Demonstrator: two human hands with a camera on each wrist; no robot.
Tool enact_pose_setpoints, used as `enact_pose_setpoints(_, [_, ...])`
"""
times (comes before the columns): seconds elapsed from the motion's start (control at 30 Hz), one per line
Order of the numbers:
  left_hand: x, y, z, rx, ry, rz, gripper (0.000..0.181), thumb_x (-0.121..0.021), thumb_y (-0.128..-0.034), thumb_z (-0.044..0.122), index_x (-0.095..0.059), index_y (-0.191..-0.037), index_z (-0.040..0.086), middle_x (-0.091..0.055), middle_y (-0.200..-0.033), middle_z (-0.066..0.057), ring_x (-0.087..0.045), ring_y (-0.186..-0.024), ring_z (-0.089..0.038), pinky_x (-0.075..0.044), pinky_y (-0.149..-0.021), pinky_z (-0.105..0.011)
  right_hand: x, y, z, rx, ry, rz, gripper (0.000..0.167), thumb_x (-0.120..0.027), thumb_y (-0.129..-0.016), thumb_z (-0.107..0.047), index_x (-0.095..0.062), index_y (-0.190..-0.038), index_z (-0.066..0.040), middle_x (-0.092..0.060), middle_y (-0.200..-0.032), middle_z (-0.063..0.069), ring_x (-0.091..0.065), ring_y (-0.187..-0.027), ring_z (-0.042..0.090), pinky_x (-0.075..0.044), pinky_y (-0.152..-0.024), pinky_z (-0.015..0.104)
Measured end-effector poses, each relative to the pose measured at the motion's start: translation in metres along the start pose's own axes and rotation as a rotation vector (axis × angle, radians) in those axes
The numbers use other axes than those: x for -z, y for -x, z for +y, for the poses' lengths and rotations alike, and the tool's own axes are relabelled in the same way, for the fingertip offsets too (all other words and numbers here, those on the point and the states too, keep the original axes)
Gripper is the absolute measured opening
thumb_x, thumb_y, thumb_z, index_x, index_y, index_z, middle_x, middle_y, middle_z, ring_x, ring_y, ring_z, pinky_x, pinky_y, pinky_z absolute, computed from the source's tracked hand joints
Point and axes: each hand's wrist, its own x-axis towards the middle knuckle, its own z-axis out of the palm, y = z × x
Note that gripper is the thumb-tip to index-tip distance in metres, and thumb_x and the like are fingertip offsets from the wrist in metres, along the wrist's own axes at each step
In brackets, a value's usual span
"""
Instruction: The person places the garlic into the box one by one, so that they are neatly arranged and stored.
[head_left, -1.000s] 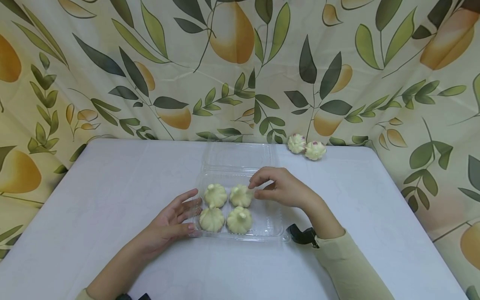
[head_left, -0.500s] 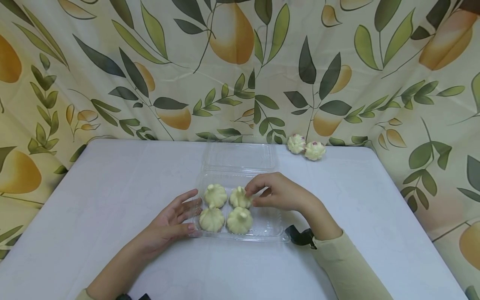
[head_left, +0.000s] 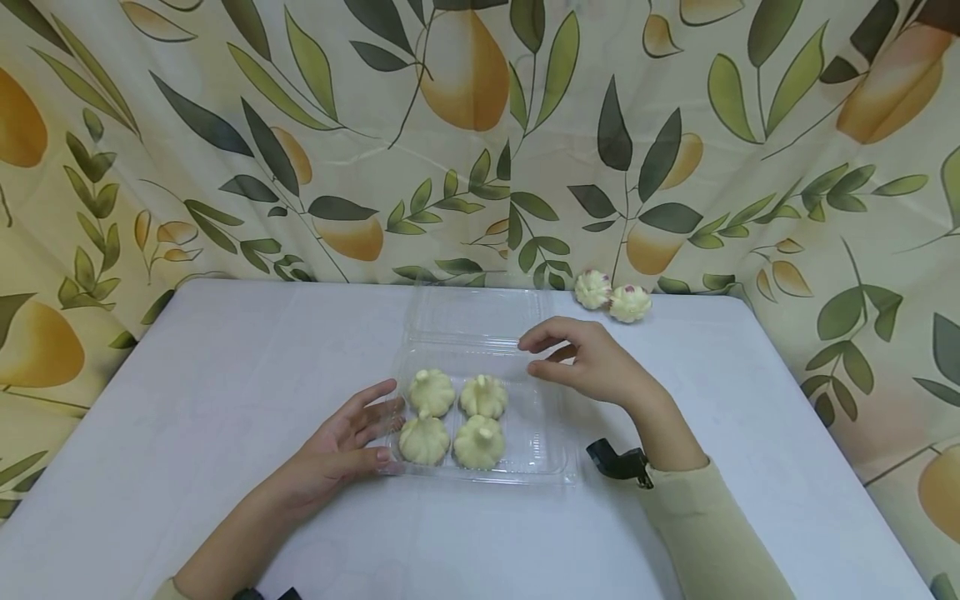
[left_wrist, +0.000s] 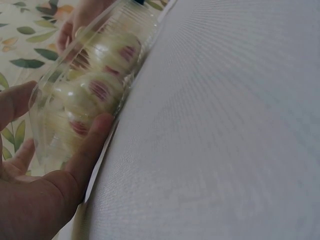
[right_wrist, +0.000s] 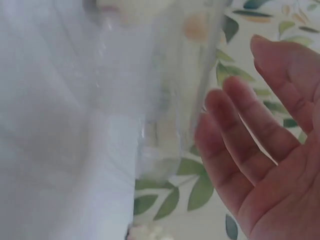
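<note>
A clear plastic clamshell box (head_left: 534, 433) stands on the table with its lid (head_left: 480, 312) folded back. Several pale ribbed garlic bulbs sit in its left and middle part, among them a front garlic bulb (head_left: 480, 442) and a back garlic bulb (head_left: 483, 396). Purple patches show on a garlic bulb (left_wrist: 95, 92) in the left wrist view. My left hand (head_left: 341, 450) rests against the box's left side, thumb and fingers spread and fairly straight. Over the box's right back part, my right hand (head_left: 588, 358) hovers with loosely bent fingers (right_wrist: 240, 135) and holds nothing.
Two more garlic bulbs (head_left: 630, 302) lie side by side at the back right table edge. White cloth covers the table (head_left: 262, 358). A fruit-and-leaf patterned curtain (head_left: 450, 183) hangs behind it.
My right hand touched the back middle garlic bulb, then let go and moved up and to the right, its fingers spreading apart. The left hand stays put.
</note>
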Motion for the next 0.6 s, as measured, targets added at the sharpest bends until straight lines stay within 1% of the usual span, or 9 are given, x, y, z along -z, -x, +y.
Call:
enact_pose_setpoints(0.13, [0.000, 0.000, 0.000, -0.002, 0.001, 0.000, 0.084, -0.062, -0.0928, -0.002, -0.016, -0.160, 0.019, -0.016, -0.163, -0.017, -0.022, -0.148, -0.038, -0.051, -0.099, -0.048, 0.011, 0.003, 0.005, -0.037, 0.018, 0.098, 0.030, -0.076, -0.088, -0.013, -0.069, -0.117, -0.014, -0.069, -0.119, 0.003, -0.066, -0.110, 0.028, -0.056, -0.089, 0.041])
enact_pose_setpoints(0.23, [0.000, 0.000, 0.000, 0.004, 0.000, 0.005, 0.084, -0.062, -0.0929, -0.002, -0.016, -0.160, 0.020, -0.016, -0.163, -0.017, -0.022, -0.148, -0.038, -0.051, -0.099, -0.049, 0.019, 0.006, 0.010, -0.071, 0.013, 0.159, 0.035, -0.076, -0.089, -0.015, -0.067, -0.122, -0.013, -0.067, -0.124, 0.003, -0.065, -0.113, 0.027, -0.056, -0.091, 0.040])
enact_pose_setpoints(0.33, [0.000, 0.000, 0.000, 0.014, 0.000, 0.011, 0.084, -0.062, -0.0928, -0.002, -0.017, -0.160, 0.022, -0.017, -0.163, -0.015, -0.022, -0.148, -0.038, -0.051, -0.099, -0.049, 0.025, 0.008, 0.016, -0.100, 0.014, 0.204, 0.037, -0.076, -0.089, -0.017, -0.065, -0.125, -0.011, -0.066, -0.127, 0.004, -0.064, -0.114, 0.024, -0.055, -0.091, 0.031])
enact_pose_setpoints(0.47, [0.000, 0.000, 0.000, 0.010, -0.001, 0.011, 0.084, -0.062, -0.0931, -0.003, -0.017, -0.160, 0.022, -0.017, -0.163, -0.016, -0.022, -0.148, -0.038, -0.051, -0.099, -0.050, 0.034, 0.012, 0.021, -0.135, 0.031, 0.243, 0.039, -0.075, -0.090, -0.019, -0.064, -0.126, -0.011, -0.065, -0.129, 0.006, -0.064, -0.115, 0.025, -0.053, -0.087, 0.019])
enact_pose_setpoints(0.6, [0.000, -0.001, 0.000, 0.005, -0.004, 0.007, 0.084, -0.061, -0.0931, -0.003, -0.016, -0.160, 0.020, -0.017, -0.163, -0.016, -0.023, -0.148, -0.037, -0.051, -0.098, -0.049, 0.040, 0.015, 0.024, -0.168, 0.058, 0.272, 0.041, -0.076, -0.090, -0.021, -0.064, -0.128, -0.011, -0.064, -0.131, 0.007, -0.063, -0.116, 0.025, -0.052, -0.087, 0.016])
